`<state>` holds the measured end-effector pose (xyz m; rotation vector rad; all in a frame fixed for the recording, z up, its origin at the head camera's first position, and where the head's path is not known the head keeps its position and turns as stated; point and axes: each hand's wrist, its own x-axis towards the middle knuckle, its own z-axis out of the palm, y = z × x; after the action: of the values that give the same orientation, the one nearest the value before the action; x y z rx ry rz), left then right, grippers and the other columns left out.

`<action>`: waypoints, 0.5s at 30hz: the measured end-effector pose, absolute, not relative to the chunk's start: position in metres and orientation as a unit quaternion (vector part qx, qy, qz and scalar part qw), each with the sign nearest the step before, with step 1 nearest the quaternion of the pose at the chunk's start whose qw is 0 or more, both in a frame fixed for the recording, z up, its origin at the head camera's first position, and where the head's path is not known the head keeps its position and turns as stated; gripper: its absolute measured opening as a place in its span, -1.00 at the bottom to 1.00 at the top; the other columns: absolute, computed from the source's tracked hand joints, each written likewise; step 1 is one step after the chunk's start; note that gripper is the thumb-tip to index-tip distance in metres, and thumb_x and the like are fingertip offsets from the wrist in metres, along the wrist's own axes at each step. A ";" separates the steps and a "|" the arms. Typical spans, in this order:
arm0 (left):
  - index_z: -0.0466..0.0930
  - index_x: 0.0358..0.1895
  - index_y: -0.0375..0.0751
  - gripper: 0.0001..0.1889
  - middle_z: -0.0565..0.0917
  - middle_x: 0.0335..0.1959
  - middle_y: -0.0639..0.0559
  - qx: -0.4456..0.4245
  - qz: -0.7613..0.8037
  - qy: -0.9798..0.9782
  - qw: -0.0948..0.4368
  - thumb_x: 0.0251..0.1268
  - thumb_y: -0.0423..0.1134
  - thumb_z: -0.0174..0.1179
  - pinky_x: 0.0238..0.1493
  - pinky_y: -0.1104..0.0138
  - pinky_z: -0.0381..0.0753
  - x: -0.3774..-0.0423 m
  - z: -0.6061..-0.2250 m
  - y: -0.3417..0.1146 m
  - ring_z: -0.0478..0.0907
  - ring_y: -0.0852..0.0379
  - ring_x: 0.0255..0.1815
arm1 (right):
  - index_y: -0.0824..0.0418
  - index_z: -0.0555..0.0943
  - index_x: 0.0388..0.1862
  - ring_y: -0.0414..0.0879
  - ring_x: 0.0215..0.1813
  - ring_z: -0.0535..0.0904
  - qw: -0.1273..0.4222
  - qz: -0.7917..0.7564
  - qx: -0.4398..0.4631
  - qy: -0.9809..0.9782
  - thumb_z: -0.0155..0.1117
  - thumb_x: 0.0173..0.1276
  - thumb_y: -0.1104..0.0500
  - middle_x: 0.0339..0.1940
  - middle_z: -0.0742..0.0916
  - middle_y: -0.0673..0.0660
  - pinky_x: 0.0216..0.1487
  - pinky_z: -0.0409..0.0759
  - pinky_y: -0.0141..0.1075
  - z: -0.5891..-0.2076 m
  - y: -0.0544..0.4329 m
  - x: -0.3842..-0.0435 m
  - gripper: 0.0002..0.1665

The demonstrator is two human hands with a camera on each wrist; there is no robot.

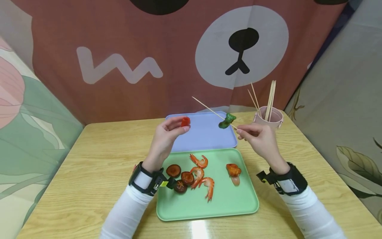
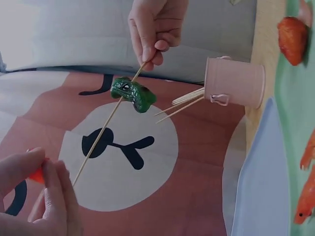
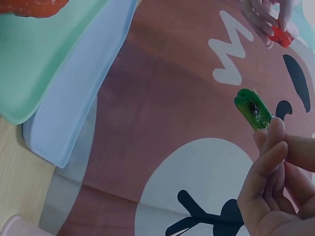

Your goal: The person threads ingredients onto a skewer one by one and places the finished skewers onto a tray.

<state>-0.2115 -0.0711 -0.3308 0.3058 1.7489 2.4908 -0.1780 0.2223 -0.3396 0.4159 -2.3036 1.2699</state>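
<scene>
My right hand pinches a thin wooden skewer near its lower end. A glossy green pepper piece is threaded on the skewer close to the fingers. The skewer's free end slants up and to the left, toward my left hand. Between thumb and fingers, my left hand holds a small red piece, which looks like red pepper; it is apart from the skewer. Both hands are raised above the blue-purple tray. In the right wrist view the green pepper piece sits just beyond the fingertips.
A green tray lies in front with several pieces: shrimp, brown mushrooms and an orange-brown meat piece. At the back right stands a pink bucket with several skewers. A printed cloth hangs behind the wooden table.
</scene>
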 end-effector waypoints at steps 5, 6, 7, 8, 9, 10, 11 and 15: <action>0.60 -0.24 -0.18 -0.75 0.74 -0.27 -0.02 0.067 0.869 0.489 0.030 0.13 -0.61 0.19 0.04 0.30 0.62 -0.217 -0.326 -0.072 0.71 0.10 -0.21 | 0.37 0.73 -0.26 -0.42 -0.49 0.61 0.236 0.461 0.148 -0.842 0.36 0.16 0.39 -0.46 0.74 0.24 -0.56 0.50 -0.54 -0.338 0.220 -0.176 -0.85; 0.60 -0.26 -0.18 -0.76 0.73 -0.25 -0.04 0.064 0.876 0.477 0.030 0.14 -0.61 0.18 0.06 0.29 0.61 -0.218 -0.325 -0.073 0.71 0.09 -0.21 | 0.39 0.72 -0.26 -0.40 -0.49 0.62 0.236 0.460 0.147 -0.843 0.35 0.15 0.41 -0.47 0.74 0.25 -0.56 0.49 -0.54 -0.338 0.220 -0.175 -0.85; 0.60 -0.27 -0.19 -0.76 0.71 -0.21 -0.07 0.062 0.884 0.463 0.032 0.16 -0.61 0.16 0.08 0.28 0.60 -0.219 -0.324 -0.073 0.70 0.08 -0.20 | 0.41 0.72 -0.27 -0.37 -0.49 0.62 0.237 0.459 0.147 -0.843 0.35 0.15 0.43 -0.47 0.73 0.27 -0.56 0.49 -0.55 -0.338 0.220 -0.175 -0.85; 0.61 -0.29 -0.19 -0.77 0.69 -0.18 -0.09 0.060 0.889 0.453 0.031 0.17 -0.61 0.15 0.10 0.26 0.58 -0.219 -0.323 -0.074 0.70 0.07 -0.20 | 0.42 0.71 -0.27 -0.34 -0.50 0.63 0.237 0.459 0.149 -0.843 0.34 0.14 0.45 -0.47 0.73 0.28 -0.55 0.50 -0.55 -0.338 0.219 -0.175 -0.85; 0.62 -0.29 -0.19 -0.78 0.66 -0.14 -0.11 0.059 0.893 0.445 0.033 0.18 -0.60 0.15 0.12 0.25 0.57 -0.221 -0.322 -0.074 0.70 0.06 -0.18 | 0.43 0.71 -0.27 -0.32 -0.50 0.63 0.237 0.460 0.150 -0.842 0.34 0.13 0.46 -0.48 0.72 0.29 -0.55 0.50 -0.56 -0.337 0.219 -0.174 -0.85; 0.62 -0.30 -0.19 -0.79 0.63 -0.11 -0.13 0.058 0.896 0.438 0.033 0.19 -0.59 0.15 0.13 0.25 0.56 -0.222 -0.322 -0.074 0.70 0.06 -0.18 | 0.43 0.71 -0.27 -0.30 -0.50 0.63 0.237 0.459 0.153 -0.842 0.34 0.13 0.47 -0.48 0.72 0.28 -0.54 0.51 -0.56 -0.337 0.219 -0.173 -0.84; 0.62 -0.30 -0.19 -0.81 0.60 -0.08 -0.14 0.060 0.899 0.432 0.034 0.20 -0.57 0.16 0.15 0.25 0.55 -0.223 -0.321 -0.075 0.69 0.04 -0.16 | 0.43 0.71 -0.27 -0.29 -0.50 0.63 0.237 0.459 0.156 -0.842 0.34 0.13 0.47 -0.49 0.72 0.27 -0.53 0.51 -0.56 -0.336 0.218 -0.172 -0.84; 0.63 -0.28 -0.22 -0.86 0.54 0.04 -0.17 0.058 0.911 0.408 0.031 0.20 -0.52 0.19 0.15 0.29 0.54 -0.227 -0.318 -0.076 0.67 0.03 -0.11 | 0.35 0.73 -0.27 -0.31 -0.49 0.62 0.234 0.462 0.176 -0.837 0.37 0.11 0.45 -0.50 0.72 0.19 -0.53 0.50 -0.54 -0.333 0.214 -0.166 -0.82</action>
<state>-0.2274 -0.0757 -0.3175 0.1776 1.2564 2.8069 -0.1657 0.2143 -0.3329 0.4836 -2.2986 1.2688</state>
